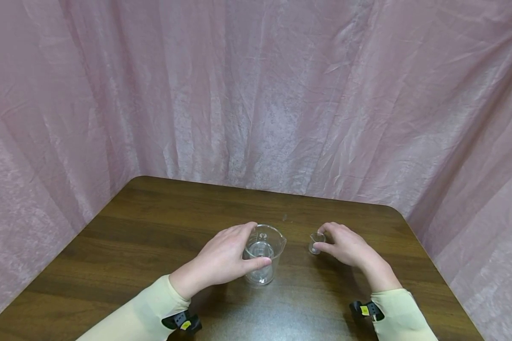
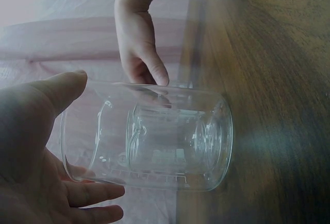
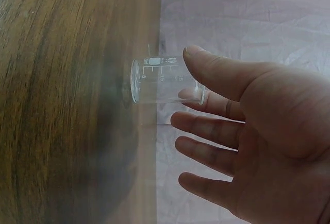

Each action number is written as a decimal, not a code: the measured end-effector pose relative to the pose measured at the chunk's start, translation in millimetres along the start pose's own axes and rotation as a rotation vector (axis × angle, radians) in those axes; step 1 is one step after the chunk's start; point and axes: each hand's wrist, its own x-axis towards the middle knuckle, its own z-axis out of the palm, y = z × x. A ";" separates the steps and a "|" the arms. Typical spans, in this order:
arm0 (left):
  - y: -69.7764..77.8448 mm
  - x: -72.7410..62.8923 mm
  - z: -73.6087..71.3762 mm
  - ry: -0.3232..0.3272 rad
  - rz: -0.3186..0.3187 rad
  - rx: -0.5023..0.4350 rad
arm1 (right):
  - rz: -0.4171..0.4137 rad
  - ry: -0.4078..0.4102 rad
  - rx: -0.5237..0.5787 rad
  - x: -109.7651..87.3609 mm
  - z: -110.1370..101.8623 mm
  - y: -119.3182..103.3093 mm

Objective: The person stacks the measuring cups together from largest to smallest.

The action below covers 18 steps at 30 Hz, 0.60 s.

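My left hand [image 1: 224,255] grips the upper part of a large clear glass beaker [image 1: 278,251], thumb on the near side and fingers on the far side. The beaker stands upright on the table, its spout pointing right. Inside it sits a smaller glass beaker [image 2: 154,147], plainest in the left wrist view. To the right, a tiny glass beaker [image 3: 160,82] with white graduation marks stands on the table. My right hand [image 1: 345,244] pinches its rim between thumb and index finger; the other fingers extend apart from the glass.
The brown wooden table [image 1: 153,227] has rounded far corners. Pink velvety curtains [image 1: 256,94] hang behind it and along both sides. A gap of bare tabletop separates the large beaker from the tiny one. Black wrist devices [image 1: 182,322] sit at both cuffs.
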 end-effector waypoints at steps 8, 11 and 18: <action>0.6 0.1 -0.5 0.006 0.006 0.003 | 0.001 0.010 -0.013 -0.2 -1.9 -3.6; 0.9 0.0 -0.8 0.008 0.010 0.003 | 0.001 0.017 -0.013 -0.9 -3.0 -6.1; 1.3 -0.2 -0.7 0.007 0.005 0.004 | -0.002 0.021 -0.007 -2.9 -5.3 -11.8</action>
